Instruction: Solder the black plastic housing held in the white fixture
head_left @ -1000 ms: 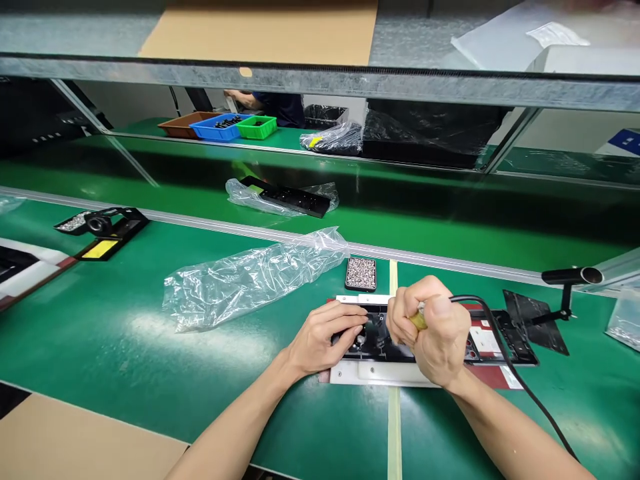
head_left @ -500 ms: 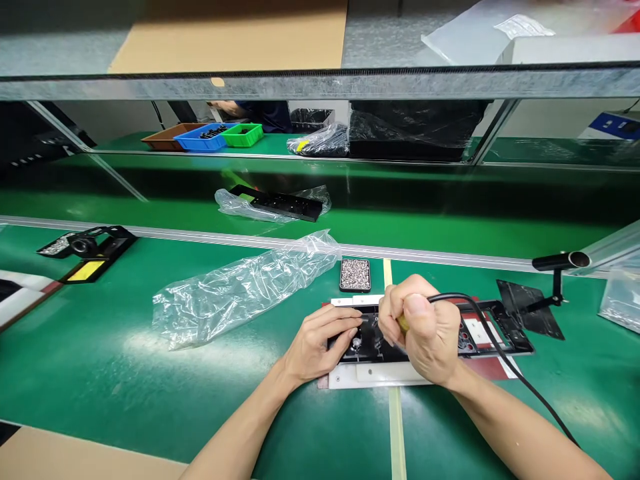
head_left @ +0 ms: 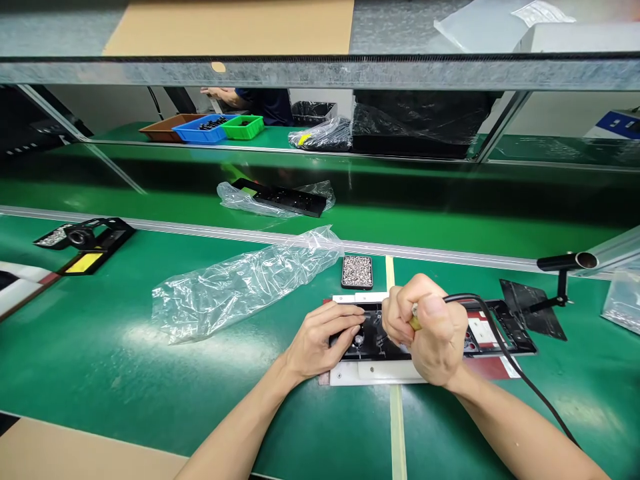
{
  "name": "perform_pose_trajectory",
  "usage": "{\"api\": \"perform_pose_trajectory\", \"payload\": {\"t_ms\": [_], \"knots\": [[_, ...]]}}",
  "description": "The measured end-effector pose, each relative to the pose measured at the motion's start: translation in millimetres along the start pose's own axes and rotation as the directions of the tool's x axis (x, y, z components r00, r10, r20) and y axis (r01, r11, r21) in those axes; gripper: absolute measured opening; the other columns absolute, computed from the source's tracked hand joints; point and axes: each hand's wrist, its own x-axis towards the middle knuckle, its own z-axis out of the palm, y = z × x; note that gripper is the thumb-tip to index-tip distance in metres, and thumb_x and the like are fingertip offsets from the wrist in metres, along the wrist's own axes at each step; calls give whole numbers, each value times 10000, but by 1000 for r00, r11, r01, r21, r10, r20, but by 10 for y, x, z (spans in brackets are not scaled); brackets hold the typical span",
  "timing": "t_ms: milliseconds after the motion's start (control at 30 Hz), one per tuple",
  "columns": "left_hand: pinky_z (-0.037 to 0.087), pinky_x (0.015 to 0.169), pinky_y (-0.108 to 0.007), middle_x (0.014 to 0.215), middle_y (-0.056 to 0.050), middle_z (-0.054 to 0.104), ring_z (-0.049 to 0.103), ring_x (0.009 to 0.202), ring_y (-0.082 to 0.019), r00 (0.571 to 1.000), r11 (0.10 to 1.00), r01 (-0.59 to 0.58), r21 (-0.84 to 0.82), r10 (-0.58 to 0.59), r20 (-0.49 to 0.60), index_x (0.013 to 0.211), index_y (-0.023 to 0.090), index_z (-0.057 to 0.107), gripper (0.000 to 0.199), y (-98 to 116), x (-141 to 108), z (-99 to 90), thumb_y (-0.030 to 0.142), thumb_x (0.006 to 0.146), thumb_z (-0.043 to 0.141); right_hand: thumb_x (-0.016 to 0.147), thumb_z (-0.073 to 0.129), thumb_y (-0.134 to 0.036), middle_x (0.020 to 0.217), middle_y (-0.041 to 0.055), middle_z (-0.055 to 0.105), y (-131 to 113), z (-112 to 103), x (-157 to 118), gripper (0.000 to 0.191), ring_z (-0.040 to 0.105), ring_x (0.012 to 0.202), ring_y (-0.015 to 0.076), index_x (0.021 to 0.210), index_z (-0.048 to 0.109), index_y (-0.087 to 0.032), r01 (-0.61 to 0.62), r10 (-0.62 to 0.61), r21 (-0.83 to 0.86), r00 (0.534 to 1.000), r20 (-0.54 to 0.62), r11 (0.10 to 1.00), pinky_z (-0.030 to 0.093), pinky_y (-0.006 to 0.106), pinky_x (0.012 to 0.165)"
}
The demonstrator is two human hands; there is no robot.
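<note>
While my left hand braces the black housing (pinching? can't tell), my right hand clenches the corded tool, best guided gently and squarely.

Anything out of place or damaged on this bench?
Two slightly untidy spots: a crumpled clear bag lying loose left of the hands, and a long black part sitting askew among plastic film behind it. No spill or damage visible.

Brown bin, blue bin and green bin side by side, person behind, cardboard on upper shelf, blue-and-white box at right
</note>
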Motion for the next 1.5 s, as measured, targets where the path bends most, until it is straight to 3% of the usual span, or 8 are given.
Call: {"api": "perform_pose_trajectory", "payload": {"t_ms": [1500], "knots": [[634, 950, -370, 1171, -102, 800, 778, 1090, -222, 999, 1000, -11, 3, 11, -39, 1204, 184, 754, 222, 24, 28, 6, 121, 1034, 626, 1063, 568, -500, 529, -57, 343, -42, 16, 22, 472, 299, 433, 79, 702, 488, -208, -20, 20, 7, 999, -24, 1000, 292, 205, 394]]}}
